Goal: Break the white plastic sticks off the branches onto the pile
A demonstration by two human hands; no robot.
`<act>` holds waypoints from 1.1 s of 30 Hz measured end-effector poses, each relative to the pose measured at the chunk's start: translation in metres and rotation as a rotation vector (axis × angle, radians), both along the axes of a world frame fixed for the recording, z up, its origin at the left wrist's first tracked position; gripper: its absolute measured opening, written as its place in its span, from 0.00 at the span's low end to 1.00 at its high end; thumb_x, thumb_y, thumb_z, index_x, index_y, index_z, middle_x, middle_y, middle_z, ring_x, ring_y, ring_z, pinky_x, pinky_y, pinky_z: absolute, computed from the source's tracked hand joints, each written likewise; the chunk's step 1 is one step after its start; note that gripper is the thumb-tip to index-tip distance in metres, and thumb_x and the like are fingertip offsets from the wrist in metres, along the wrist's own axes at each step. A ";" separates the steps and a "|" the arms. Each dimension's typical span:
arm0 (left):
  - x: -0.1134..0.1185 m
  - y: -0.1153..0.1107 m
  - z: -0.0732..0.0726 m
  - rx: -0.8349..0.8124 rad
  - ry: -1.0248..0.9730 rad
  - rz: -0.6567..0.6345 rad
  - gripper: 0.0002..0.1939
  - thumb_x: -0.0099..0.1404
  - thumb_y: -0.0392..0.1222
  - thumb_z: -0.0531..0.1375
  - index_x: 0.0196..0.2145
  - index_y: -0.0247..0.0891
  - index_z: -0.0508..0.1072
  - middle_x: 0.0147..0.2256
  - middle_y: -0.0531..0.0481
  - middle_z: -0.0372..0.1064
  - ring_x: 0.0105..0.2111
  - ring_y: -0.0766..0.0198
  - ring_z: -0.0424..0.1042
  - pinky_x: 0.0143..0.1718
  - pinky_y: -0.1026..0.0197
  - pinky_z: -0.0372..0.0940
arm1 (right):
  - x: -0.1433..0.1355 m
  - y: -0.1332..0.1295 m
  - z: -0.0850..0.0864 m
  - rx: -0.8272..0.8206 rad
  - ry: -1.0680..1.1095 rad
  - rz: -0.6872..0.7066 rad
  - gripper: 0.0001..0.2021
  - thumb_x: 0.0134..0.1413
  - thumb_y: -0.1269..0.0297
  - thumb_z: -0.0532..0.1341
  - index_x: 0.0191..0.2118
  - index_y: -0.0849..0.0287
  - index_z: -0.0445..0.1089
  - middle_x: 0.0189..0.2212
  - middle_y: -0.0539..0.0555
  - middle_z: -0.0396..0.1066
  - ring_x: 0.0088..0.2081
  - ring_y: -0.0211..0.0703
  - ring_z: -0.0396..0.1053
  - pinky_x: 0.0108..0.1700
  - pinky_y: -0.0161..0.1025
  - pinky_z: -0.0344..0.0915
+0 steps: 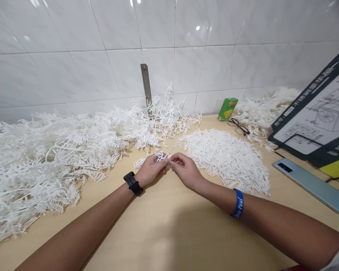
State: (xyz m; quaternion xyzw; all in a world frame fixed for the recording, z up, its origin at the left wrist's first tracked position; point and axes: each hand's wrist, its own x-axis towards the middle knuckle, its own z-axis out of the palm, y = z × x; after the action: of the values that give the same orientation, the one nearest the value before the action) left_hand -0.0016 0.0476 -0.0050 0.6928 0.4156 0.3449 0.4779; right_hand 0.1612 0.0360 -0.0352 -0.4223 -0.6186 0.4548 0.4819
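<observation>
My left hand (pixel 150 171), below a black watch, is closed around a small tangle of thin white branching strands (pixel 159 155). Close against it, my right hand (pixel 186 171) pinches with thumb and forefinger at the tangle's edge; a thin white strand appears at those fingertips, too small to make out fully. Left of the hands spreads a large heap of tangled white branching strands (pixel 45 150). Short, loose white pieces lie in a flatter pile (pixel 223 158) beyond my right hand. A few more white bits (pixel 139 162) rest just behind my left hand.
On the wooden table (pixel 147 229), a phone (pixel 313 186) lies at the right beside a large printed box (pixel 316 109). Eyeglasses (pixel 239 127) and a small green carton (pixel 227 109) stand near another white heap (pixel 267 109). A metal bracket (pixel 146 84) rises against the tiled wall.
</observation>
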 end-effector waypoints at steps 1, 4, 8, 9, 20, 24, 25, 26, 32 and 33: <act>0.000 0.000 0.001 0.013 0.016 0.016 0.17 0.63 0.52 0.55 0.27 0.35 0.66 0.20 0.56 0.61 0.22 0.68 0.60 0.28 0.64 0.57 | 0.000 0.000 -0.001 -0.010 0.007 -0.011 0.07 0.54 0.60 0.59 0.33 0.58 0.66 0.27 0.48 0.67 0.29 0.37 0.64 0.34 0.37 0.61; 0.000 -0.001 0.003 0.073 0.081 0.097 0.16 0.61 0.52 0.56 0.27 0.35 0.68 0.22 0.54 0.64 0.25 0.67 0.62 0.30 0.64 0.57 | 0.001 0.001 -0.002 -0.035 0.035 -0.025 0.07 0.53 0.59 0.59 0.33 0.58 0.65 0.26 0.47 0.64 0.27 0.36 0.61 0.31 0.35 0.59; 0.001 -0.001 0.004 0.092 0.101 0.148 0.16 0.59 0.52 0.58 0.30 0.34 0.71 0.28 0.52 0.69 0.30 0.63 0.66 0.34 0.63 0.59 | 0.000 0.000 0.001 -0.046 0.051 -0.025 0.07 0.53 0.60 0.59 0.33 0.57 0.65 0.27 0.48 0.64 0.28 0.36 0.62 0.31 0.35 0.59; 0.001 -0.001 0.003 0.087 0.099 0.152 0.16 0.58 0.51 0.59 0.31 0.34 0.72 0.28 0.52 0.70 0.31 0.63 0.66 0.34 0.63 0.59 | -0.001 0.000 0.002 -0.047 0.045 -0.027 0.07 0.53 0.60 0.59 0.33 0.58 0.65 0.27 0.48 0.64 0.28 0.36 0.62 0.31 0.35 0.59; 0.004 -0.001 0.001 -0.014 0.000 0.158 0.17 0.53 0.52 0.63 0.29 0.33 0.71 0.26 0.52 0.68 0.28 0.66 0.64 0.32 0.64 0.59 | 0.000 -0.001 0.000 0.017 -0.006 -0.042 0.05 0.53 0.62 0.60 0.33 0.58 0.66 0.29 0.49 0.66 0.30 0.36 0.63 0.34 0.35 0.60; 0.003 0.000 -0.002 -0.062 -0.021 0.162 0.16 0.53 0.51 0.63 0.30 0.32 0.71 0.25 0.53 0.67 0.27 0.68 0.63 0.32 0.65 0.58 | 0.000 -0.001 0.002 0.005 -0.017 -0.035 0.06 0.52 0.61 0.60 0.33 0.58 0.66 0.29 0.49 0.67 0.30 0.37 0.64 0.34 0.35 0.61; 0.003 0.001 -0.002 -0.070 -0.027 0.161 0.16 0.53 0.50 0.63 0.30 0.32 0.71 0.25 0.53 0.67 0.27 0.68 0.63 0.32 0.65 0.58 | 0.000 -0.001 0.002 0.005 -0.014 -0.033 0.06 0.52 0.61 0.60 0.33 0.58 0.66 0.29 0.49 0.67 0.30 0.37 0.64 0.34 0.35 0.61; 0.003 0.001 -0.003 -0.079 -0.033 0.159 0.17 0.52 0.50 0.64 0.30 0.32 0.72 0.25 0.53 0.67 0.27 0.68 0.64 0.32 0.65 0.58 | 0.000 -0.001 0.002 0.008 -0.011 -0.033 0.07 0.52 0.60 0.60 0.32 0.58 0.66 0.29 0.49 0.67 0.30 0.37 0.64 0.34 0.36 0.61; 0.004 0.002 -0.003 -0.124 -0.066 0.177 0.18 0.50 0.50 0.66 0.30 0.31 0.74 0.25 0.53 0.69 0.27 0.67 0.65 0.31 0.66 0.58 | 0.000 0.000 0.002 0.016 0.002 -0.033 0.08 0.52 0.59 0.60 0.32 0.58 0.65 0.30 0.50 0.67 0.31 0.37 0.64 0.34 0.36 0.61; 0.004 0.002 -0.003 -0.122 -0.063 0.176 0.18 0.50 0.50 0.66 0.30 0.31 0.74 0.25 0.52 0.70 0.27 0.67 0.65 0.32 0.66 0.58 | 0.000 -0.001 0.003 0.011 0.003 -0.032 0.08 0.52 0.59 0.60 0.32 0.58 0.65 0.30 0.50 0.66 0.30 0.37 0.63 0.34 0.36 0.61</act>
State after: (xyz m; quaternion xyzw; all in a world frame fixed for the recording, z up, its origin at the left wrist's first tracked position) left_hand 0.0020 0.0497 -0.0080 0.6120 0.4799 0.3811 0.4999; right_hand 0.1613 0.0354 -0.0324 -0.4285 -0.6136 0.4444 0.4924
